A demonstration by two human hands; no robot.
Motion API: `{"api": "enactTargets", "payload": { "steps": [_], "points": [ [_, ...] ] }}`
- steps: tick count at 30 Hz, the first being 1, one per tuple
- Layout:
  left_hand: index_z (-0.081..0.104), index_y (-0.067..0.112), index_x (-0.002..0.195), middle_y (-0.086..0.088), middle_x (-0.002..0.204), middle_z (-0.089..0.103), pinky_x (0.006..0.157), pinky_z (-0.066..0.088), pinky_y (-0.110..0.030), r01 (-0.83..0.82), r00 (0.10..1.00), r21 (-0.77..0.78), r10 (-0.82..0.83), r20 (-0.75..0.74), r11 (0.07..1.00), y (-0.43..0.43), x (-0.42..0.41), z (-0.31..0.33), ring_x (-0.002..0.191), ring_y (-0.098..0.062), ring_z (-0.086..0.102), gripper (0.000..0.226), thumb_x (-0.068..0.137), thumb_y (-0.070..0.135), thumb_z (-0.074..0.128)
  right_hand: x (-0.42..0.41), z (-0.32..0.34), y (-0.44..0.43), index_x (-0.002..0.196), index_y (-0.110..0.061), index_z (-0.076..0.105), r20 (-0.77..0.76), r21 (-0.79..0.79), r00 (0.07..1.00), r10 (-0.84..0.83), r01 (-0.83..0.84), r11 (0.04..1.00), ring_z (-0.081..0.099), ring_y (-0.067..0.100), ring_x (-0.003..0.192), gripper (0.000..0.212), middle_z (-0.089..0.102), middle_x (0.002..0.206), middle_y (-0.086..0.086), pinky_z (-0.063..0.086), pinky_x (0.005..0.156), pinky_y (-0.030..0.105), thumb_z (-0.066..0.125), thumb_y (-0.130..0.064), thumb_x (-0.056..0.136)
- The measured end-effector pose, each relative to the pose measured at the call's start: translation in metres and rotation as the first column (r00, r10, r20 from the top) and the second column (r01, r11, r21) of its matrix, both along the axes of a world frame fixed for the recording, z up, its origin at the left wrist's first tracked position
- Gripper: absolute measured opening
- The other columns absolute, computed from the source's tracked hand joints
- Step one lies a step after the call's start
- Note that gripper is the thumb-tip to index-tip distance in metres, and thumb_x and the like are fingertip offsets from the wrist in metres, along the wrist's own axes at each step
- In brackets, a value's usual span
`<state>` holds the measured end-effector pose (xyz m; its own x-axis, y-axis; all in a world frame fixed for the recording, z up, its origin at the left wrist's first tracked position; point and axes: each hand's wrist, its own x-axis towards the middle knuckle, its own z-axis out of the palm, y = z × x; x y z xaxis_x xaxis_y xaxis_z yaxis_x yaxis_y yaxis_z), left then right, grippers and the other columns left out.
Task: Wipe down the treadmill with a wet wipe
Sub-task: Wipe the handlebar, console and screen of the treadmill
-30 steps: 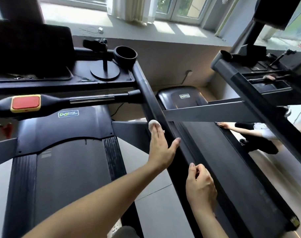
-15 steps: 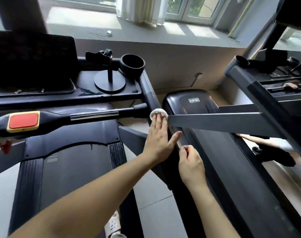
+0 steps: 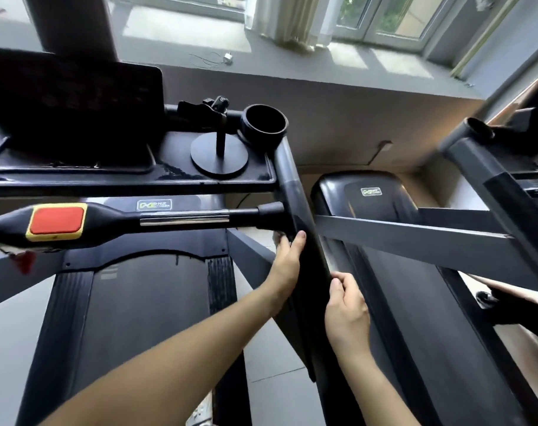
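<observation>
The black treadmill (image 3: 145,302) fills the left side, and its slanted side rail (image 3: 295,192) runs down the middle. My left hand (image 3: 287,265) wraps round that rail just below the handlebar joint, thumb across the front and fingers on the left side. Only a pale sliver of the wet wipe (image 3: 277,238) shows at those fingertips; the rest is hidden under the hand. My right hand (image 3: 346,305) grips the rail's right edge lower down, fingers curled over it.
A handlebar with a red stop button (image 3: 57,221) crosses at the left. The console tray carries a dark screen (image 3: 74,109), a phone stand (image 3: 220,155) and a cup holder (image 3: 264,124). A second treadmill (image 3: 415,272) stands at the right, with another person (image 3: 513,305) beside it.
My left hand slid up the rail with the wipe, then turned from lying flat on the front to wrapping round the rail's left side. My right hand followed it upward.
</observation>
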<state>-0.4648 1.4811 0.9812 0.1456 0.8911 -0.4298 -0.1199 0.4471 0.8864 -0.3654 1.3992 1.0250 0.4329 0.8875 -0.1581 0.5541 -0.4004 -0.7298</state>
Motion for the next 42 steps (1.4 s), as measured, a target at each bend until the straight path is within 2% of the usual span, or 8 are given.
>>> {"api": "enactTargets", "payload": {
  "steps": [8,12,18,25,31,36,38,42],
  "points": [
    [-0.013,0.027,0.163,0.016,0.168,-0.020,0.130,-0.001,-0.036,0.081,0.994,0.226,-0.061,-0.091,0.971,-0.060,0.011,-0.013,0.152,0.007,-0.016,0.100,0.091,0.069,0.043,0.000,0.000,-0.005,0.117,-0.026,0.064,0.025,0.005,0.999,0.046,-0.046,0.999,0.060,0.013,0.101,0.025,0.067,0.106,-0.010,0.041,0.084,0.031,0.041,-0.025,0.107],
    [-0.012,0.017,0.162,0.006,0.166,-0.029,0.125,-0.013,-0.025,0.333,0.851,0.491,-0.032,-0.524,0.805,-0.025,-0.004,-0.012,0.152,-0.003,-0.027,0.085,0.104,0.063,0.029,0.000,0.002,-0.005,0.120,-0.024,0.068,0.003,0.001,1.000,0.002,-0.002,1.000,0.062,0.013,0.105,0.029,0.071,0.110,-0.009,0.043,0.087,0.030,0.042,-0.024,0.108],
    [0.003,0.004,0.163,-0.014,0.171,-0.003,0.128,-0.008,-0.040,0.593,0.507,0.416,0.081,-0.858,0.689,0.038,-0.029,-0.001,0.159,-0.020,-0.010,0.106,0.090,0.080,-0.009,-0.003,0.003,-0.002,0.120,-0.020,0.070,0.045,-0.022,0.997,-0.056,0.057,0.998,0.061,0.016,0.100,0.031,0.072,0.108,-0.004,0.042,0.084,0.031,0.043,-0.027,0.107],
    [0.021,-0.008,0.152,-0.024,0.151,0.035,0.124,0.020,-0.044,0.421,0.489,0.327,0.093,-0.867,0.846,0.093,-0.017,0.028,0.144,-0.036,0.030,0.107,0.091,0.079,0.040,-0.011,0.002,-0.003,0.129,-0.018,0.068,0.085,-0.020,0.993,-0.087,0.089,0.996,0.063,0.021,0.115,0.034,0.072,0.122,0.000,0.047,0.099,0.037,0.045,-0.028,0.107],
    [0.046,0.002,0.146,-0.017,0.148,0.048,0.124,0.025,-0.045,0.671,0.333,0.407,0.238,-0.912,0.619,0.059,-0.066,-0.003,0.142,-0.031,0.041,0.085,0.096,0.064,0.019,-0.011,0.007,-0.005,0.135,-0.016,0.065,0.100,-0.033,0.993,-0.056,0.059,0.998,0.060,0.023,0.124,0.036,0.069,0.131,0.002,0.044,0.106,0.037,0.046,-0.027,0.106],
    [0.072,0.016,0.107,-0.002,0.103,0.070,0.088,0.051,-0.038,0.686,0.508,0.591,0.301,-0.807,0.425,0.085,-0.114,-0.004,0.094,-0.026,0.066,0.027,0.098,0.030,0.051,-0.010,0.011,-0.006,0.138,-0.015,0.061,0.157,-0.073,0.987,0.038,-0.027,0.997,0.060,0.021,0.121,0.037,0.069,0.127,0.000,0.044,0.102,0.033,0.051,-0.027,0.104],
    [0.077,0.023,0.093,0.005,0.093,0.074,0.079,0.051,-0.033,0.603,0.588,0.642,0.280,-0.759,0.474,0.097,-0.118,0.005,0.086,-0.022,0.068,0.010,0.093,0.025,0.068,-0.011,0.012,-0.003,0.131,-0.016,0.063,0.192,-0.091,0.979,0.063,-0.046,0.995,0.061,0.019,0.108,0.033,0.071,0.115,-0.002,0.046,0.093,0.032,0.051,-0.030,0.103],
    [0.065,0.021,0.087,0.006,0.087,0.064,0.074,0.038,-0.029,0.575,0.571,0.539,0.170,-0.803,0.616,0.115,-0.099,0.018,0.089,-0.021,0.059,0.012,0.089,0.030,0.071,-0.017,0.010,-0.001,0.125,-0.016,0.062,0.252,-0.109,0.965,0.072,-0.046,0.993,0.061,0.020,0.106,0.032,0.068,0.112,-0.001,0.048,0.092,0.036,0.050,-0.035,0.102]
  ]
}}
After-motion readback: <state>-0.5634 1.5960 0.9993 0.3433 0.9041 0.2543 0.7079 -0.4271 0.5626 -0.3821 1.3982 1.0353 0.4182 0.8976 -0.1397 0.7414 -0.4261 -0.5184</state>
